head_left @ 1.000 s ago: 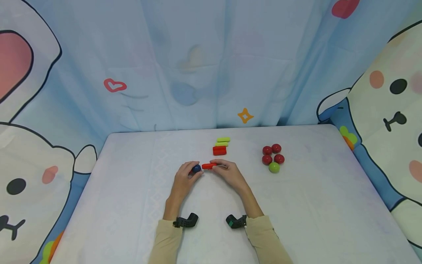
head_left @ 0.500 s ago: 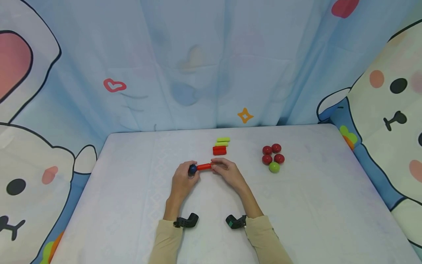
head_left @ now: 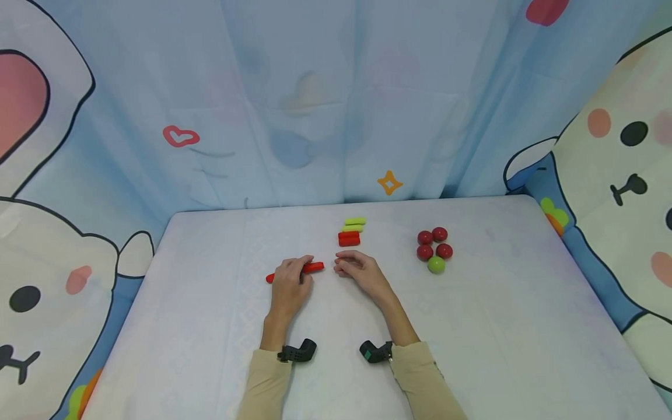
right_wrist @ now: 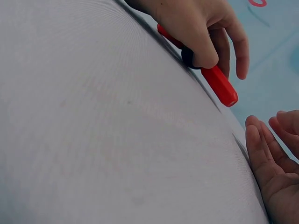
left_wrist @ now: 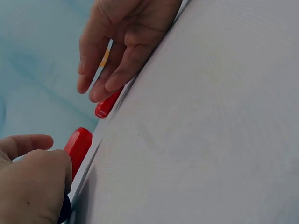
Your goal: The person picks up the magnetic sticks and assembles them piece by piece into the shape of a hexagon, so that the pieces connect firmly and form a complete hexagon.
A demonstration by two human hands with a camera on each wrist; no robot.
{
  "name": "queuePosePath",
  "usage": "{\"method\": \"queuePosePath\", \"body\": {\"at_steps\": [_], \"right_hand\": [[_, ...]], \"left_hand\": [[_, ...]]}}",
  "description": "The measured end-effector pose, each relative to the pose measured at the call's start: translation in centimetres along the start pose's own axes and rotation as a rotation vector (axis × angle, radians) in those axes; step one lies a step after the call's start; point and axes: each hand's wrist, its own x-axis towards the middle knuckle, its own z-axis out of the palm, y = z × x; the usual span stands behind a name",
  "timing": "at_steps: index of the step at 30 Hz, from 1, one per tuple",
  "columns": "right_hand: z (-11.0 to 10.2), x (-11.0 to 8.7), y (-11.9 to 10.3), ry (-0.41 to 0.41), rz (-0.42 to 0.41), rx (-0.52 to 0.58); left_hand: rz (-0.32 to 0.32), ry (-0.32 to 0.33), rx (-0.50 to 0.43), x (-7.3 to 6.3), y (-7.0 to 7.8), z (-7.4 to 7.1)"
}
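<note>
My left hand [head_left: 287,286] grips a dark blue ball [right_wrist: 188,57], mostly covered by the fingers. One red rod [head_left: 315,267] sticks out of the ball toward the right, and a second red rod [head_left: 270,278] shows on its far left side. The ball and rods are close over the white tabletop. To their right, my right hand [head_left: 364,277] holds nothing; its fingers are loosely bent, apart from the near rod's tip. That gap also shows in the right wrist view, between the rod end and the fingertips [right_wrist: 252,130].
Beyond the hands lie two loose red rods [head_left: 349,238] and two yellow-green rods [head_left: 354,221]. Several dark red balls [head_left: 440,234] and one green ball [head_left: 436,265] are grouped on the right. A blue patterned curtain [head_left: 315,116] hangs behind the white table [head_left: 504,326].
The right hand has let go of its red rod, which now sits on the blue ball. The left hand has shifted slightly left and turned the ball, showing a second rod on the left.
</note>
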Motion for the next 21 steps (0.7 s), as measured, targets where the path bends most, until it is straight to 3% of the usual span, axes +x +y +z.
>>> {"method": "queuePosePath", "body": {"at_steps": [7, 16, 21], "right_hand": [[-0.07, 0.03, 0.0, -0.006, 0.01, 0.011], [-0.16, 0.09, 0.16, -0.003, 0.002, 0.021], [-0.26, -0.09, 0.05, 0.033, -0.005, -0.041]], "left_hand": [[0.011, 0.026, 0.066, -0.02, -0.18, -0.03], [-0.017, -0.027, 0.118, -0.05, -0.27, 0.11], [-0.024, -0.035, 0.129, -0.07, -0.3, 0.32]]}}
